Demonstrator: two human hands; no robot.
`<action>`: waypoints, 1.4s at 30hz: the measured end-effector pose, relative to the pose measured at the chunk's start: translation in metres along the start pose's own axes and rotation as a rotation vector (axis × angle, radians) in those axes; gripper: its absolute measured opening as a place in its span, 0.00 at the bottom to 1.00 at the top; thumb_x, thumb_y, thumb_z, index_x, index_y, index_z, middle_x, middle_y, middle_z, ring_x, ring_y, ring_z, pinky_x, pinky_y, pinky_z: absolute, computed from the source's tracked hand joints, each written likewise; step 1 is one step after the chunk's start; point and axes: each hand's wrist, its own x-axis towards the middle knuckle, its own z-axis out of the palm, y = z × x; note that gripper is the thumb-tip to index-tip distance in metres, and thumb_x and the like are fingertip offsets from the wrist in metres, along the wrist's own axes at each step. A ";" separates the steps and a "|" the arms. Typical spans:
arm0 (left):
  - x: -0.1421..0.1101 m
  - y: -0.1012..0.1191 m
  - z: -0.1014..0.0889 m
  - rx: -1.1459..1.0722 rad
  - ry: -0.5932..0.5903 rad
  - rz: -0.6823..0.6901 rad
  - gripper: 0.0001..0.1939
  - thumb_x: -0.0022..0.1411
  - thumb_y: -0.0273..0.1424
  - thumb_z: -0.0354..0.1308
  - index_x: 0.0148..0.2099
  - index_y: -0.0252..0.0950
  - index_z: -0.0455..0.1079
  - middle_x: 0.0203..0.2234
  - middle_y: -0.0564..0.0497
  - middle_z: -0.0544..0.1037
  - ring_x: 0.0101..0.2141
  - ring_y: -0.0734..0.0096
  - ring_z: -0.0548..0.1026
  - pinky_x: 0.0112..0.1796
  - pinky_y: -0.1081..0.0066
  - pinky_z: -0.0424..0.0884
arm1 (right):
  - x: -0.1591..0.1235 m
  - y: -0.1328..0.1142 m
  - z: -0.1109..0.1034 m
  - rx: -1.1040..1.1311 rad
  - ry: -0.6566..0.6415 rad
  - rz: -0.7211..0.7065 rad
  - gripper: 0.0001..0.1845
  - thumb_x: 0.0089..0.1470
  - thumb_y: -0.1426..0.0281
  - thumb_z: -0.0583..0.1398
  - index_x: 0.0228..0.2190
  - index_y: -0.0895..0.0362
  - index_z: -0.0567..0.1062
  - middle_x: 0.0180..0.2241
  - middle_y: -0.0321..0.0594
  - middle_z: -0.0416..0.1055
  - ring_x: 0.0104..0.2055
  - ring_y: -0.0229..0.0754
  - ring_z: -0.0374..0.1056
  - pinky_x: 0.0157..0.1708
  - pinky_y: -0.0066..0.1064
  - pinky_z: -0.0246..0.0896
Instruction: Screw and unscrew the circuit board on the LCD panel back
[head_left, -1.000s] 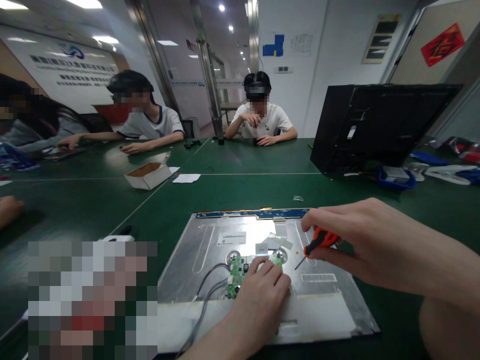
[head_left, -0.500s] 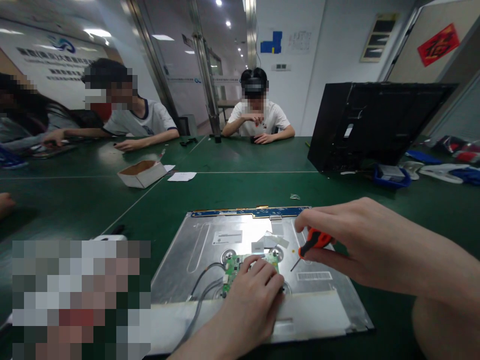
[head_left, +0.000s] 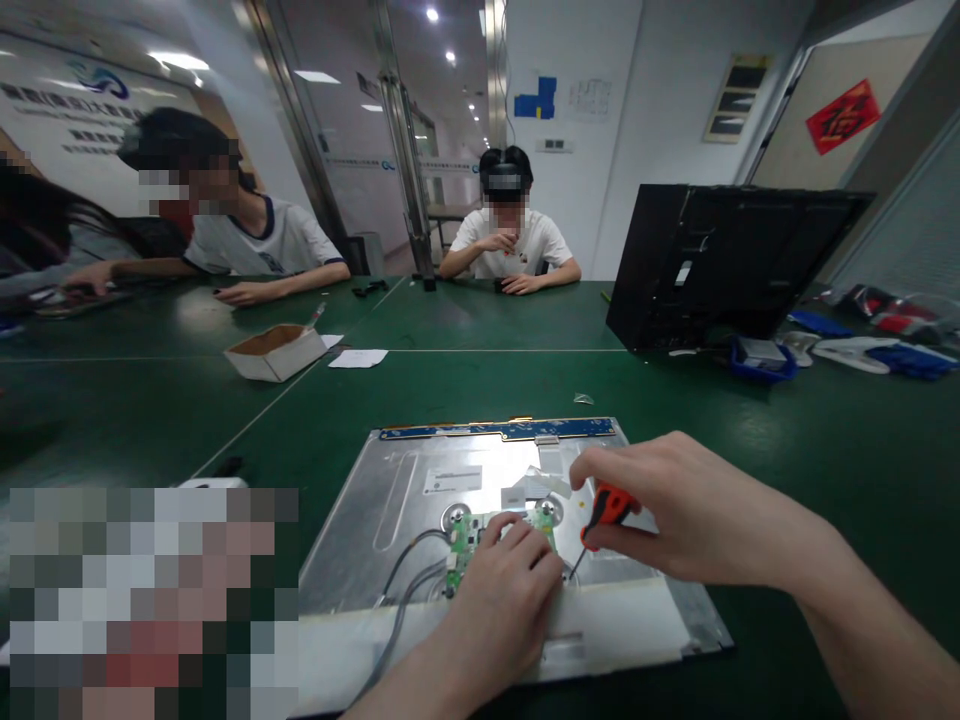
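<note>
A metal-backed display panel [head_left: 352, 525] lies before me, with a blue circuit strip [head_left: 450, 432] along its far edge. My left hand [head_left: 506, 585] rests over a green circuit board [head_left: 461, 535], its fingers bent and close together, hiding much of the board. Grey cables [head_left: 401, 610] run from the board's left side. In my right hand [head_left: 675, 505] is a red-and-black screwdriver [head_left: 606, 510], pinched by the handle. Its thin shaft slants down, with the tip beside the board's right edge near my left fingers. Whether the tip touches a screw I cannot tell.
A black monitor-like housing [head_left: 727, 270] stands at the right, near a blue tray [head_left: 761, 365]. An open white box [head_left: 277, 355] and paper [head_left: 358, 358] lie on the green table at the left. Several people sit across the table; a blurred-out patch covers the lower left.
My right hand has moved left and down with the screwdriver, bringing its tip to the circuit board's right edge. My left hand stays on the board. The view has shifted slightly.
</note>
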 end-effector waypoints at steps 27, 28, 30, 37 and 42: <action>0.000 0.000 0.002 -0.100 0.068 -0.043 0.05 0.62 0.25 0.53 0.34 0.37 0.67 0.31 0.51 0.73 0.36 0.62 0.68 0.48 0.57 0.57 | -0.021 0.023 0.120 0.230 1.002 -0.196 0.28 0.61 0.72 0.53 0.61 0.53 0.54 0.35 0.41 0.68 0.30 0.39 0.68 0.26 0.31 0.68; 0.000 0.000 0.002 -0.096 0.068 -0.043 0.05 0.62 0.25 0.53 0.34 0.37 0.67 0.31 0.51 0.73 0.36 0.62 0.68 0.48 0.57 0.56 | -0.023 0.024 0.123 0.223 1.003 -0.188 0.27 0.61 0.71 0.53 0.61 0.53 0.54 0.34 0.41 0.68 0.31 0.39 0.67 0.27 0.32 0.68; 0.000 0.001 0.001 -0.098 0.058 -0.047 0.04 0.61 0.25 0.53 0.34 0.37 0.66 0.31 0.50 0.73 0.36 0.62 0.68 0.48 0.56 0.56 | -0.025 0.024 0.128 0.218 1.019 -0.170 0.26 0.62 0.68 0.52 0.60 0.52 0.56 0.34 0.41 0.68 0.31 0.41 0.67 0.27 0.33 0.67; 0.001 0.004 -0.004 -0.145 0.022 -0.074 0.05 0.59 0.23 0.51 0.35 0.37 0.66 0.33 0.49 0.73 0.37 0.62 0.68 0.48 0.57 0.57 | -0.022 0.023 0.127 0.235 0.955 -0.244 0.29 0.63 0.70 0.50 0.63 0.54 0.51 0.32 0.40 0.68 0.27 0.38 0.65 0.25 0.30 0.65; 0.001 0.003 -0.006 -0.159 -0.001 -0.082 0.05 0.59 0.24 0.51 0.36 0.37 0.67 0.33 0.49 0.72 0.38 0.61 0.68 0.48 0.57 0.58 | -0.020 0.021 0.127 0.231 0.981 -0.251 0.30 0.63 0.71 0.50 0.64 0.54 0.50 0.33 0.41 0.69 0.29 0.40 0.66 0.25 0.31 0.66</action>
